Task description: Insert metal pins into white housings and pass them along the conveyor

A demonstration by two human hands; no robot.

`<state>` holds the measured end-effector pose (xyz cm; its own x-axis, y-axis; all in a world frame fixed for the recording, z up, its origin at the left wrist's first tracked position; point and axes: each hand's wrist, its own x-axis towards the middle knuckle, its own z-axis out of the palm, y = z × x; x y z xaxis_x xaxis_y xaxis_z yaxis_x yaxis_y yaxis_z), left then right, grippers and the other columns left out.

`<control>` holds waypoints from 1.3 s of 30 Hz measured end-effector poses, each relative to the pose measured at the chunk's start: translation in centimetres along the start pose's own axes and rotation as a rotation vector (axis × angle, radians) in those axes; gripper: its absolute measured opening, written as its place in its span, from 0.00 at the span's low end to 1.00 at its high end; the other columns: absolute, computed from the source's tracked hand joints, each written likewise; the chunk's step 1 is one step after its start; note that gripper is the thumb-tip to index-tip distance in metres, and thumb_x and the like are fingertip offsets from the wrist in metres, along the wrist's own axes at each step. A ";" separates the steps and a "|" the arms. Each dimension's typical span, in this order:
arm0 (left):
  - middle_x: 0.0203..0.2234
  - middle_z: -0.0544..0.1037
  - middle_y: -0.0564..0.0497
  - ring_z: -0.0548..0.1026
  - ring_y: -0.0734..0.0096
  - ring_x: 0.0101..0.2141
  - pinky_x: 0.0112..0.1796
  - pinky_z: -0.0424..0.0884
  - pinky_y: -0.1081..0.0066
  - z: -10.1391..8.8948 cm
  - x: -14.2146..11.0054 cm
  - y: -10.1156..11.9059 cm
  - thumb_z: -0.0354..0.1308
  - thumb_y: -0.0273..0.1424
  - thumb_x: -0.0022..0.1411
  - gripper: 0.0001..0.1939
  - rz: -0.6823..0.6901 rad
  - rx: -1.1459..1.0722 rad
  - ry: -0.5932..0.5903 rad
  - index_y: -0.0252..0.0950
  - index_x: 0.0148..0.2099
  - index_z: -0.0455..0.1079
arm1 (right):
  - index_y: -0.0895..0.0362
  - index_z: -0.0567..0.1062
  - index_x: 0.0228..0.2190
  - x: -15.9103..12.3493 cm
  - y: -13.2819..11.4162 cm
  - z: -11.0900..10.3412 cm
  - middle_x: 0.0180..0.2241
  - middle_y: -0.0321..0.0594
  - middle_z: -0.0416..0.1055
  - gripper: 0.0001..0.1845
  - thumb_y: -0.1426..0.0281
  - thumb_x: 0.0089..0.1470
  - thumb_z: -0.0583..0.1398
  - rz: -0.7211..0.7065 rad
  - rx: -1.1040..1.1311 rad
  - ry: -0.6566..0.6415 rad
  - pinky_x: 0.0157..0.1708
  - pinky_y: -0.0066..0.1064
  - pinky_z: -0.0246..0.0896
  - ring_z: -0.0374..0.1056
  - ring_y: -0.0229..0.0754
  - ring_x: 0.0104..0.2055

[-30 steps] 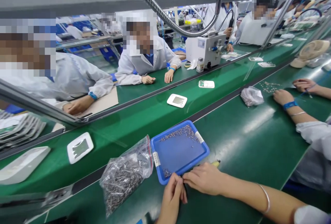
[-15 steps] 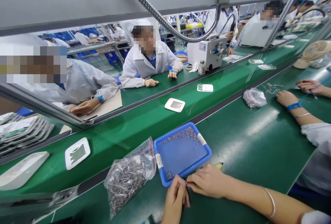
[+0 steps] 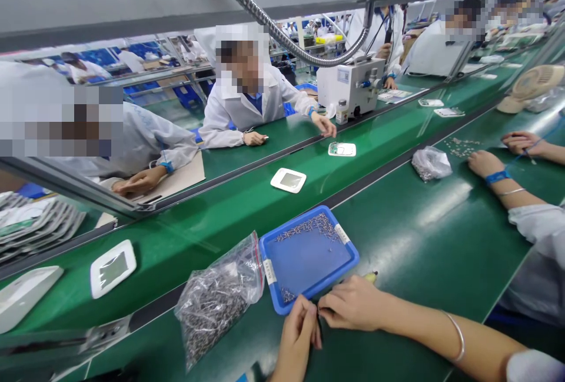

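Observation:
My left hand (image 3: 298, 335) is at the bottom middle of the head view, in front of the blue tray's near corner, its fingers pinched together. Close on its right is my right hand (image 3: 355, 305), also pinched, with a silver bangle on the forearm. The two sets of fingertips nearly meet; whatever is between them is too small to make out. The blue tray (image 3: 352, 261) holds small metal screws (image 3: 309, 228) along its far side and a little heap in the near left corner. Left of it lies a clear zip bag of screws (image 3: 216, 311).
Beyond the tray, a green conveyor belt (image 3: 238, 205) carries white casings (image 3: 288, 180) and an open casing with a circuit board (image 3: 342, 149). A yellowish tool end (image 3: 371, 276) shows behind my right hand. A co-worker's hands (image 3: 488, 167) rest at right, near another bag (image 3: 431, 163).
The casings on the belt have shifted left. The co-worker opposite has stretched a hand out to the belt's edge, near the open casing. My hands stay pinched in nearly the same place.

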<state>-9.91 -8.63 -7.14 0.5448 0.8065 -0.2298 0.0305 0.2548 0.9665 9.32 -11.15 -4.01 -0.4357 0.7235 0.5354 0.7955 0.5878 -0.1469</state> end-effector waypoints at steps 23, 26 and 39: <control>0.16 0.68 0.57 0.67 0.76 0.18 0.24 0.63 0.77 -0.4 -0.3 0.5 0.51 0.53 0.69 0.23 -0.002 0.117 -0.089 0.37 0.34 0.63 | 0.55 0.65 0.28 0.0 0.1 0.1 0.18 0.28 0.66 0.07 0.69 0.58 0.51 -0.055 -0.006 0.049 0.19 0.32 0.42 0.63 0.32 0.19; 0.16 0.67 0.58 0.67 0.76 0.19 0.25 0.63 0.76 -0.3 -0.3 0.9 0.51 0.54 0.68 0.24 -0.005 0.116 -0.093 0.37 0.34 0.63 | 0.55 0.65 0.28 0.0 0.0 0.0 0.18 0.27 0.65 0.07 0.69 0.57 0.51 -0.056 0.000 0.054 0.19 0.31 0.42 0.63 0.32 0.19; 0.15 0.67 0.57 0.67 0.75 0.19 0.25 0.63 0.75 0.1 -0.4 1.7 0.50 0.54 0.68 0.24 -0.003 0.139 -0.076 0.38 0.33 0.63 | 0.55 0.65 0.28 -0.2 0.2 -0.2 0.18 0.29 0.67 0.09 0.67 0.59 0.52 -0.043 -0.013 -0.055 0.20 0.31 0.40 0.64 0.33 0.18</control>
<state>-9.97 -8.54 -5.45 0.6063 0.7617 -0.2287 0.1452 0.1767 0.9735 9.66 -11.24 -3.95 -0.4922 0.7166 0.4942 0.7805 0.6147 -0.1140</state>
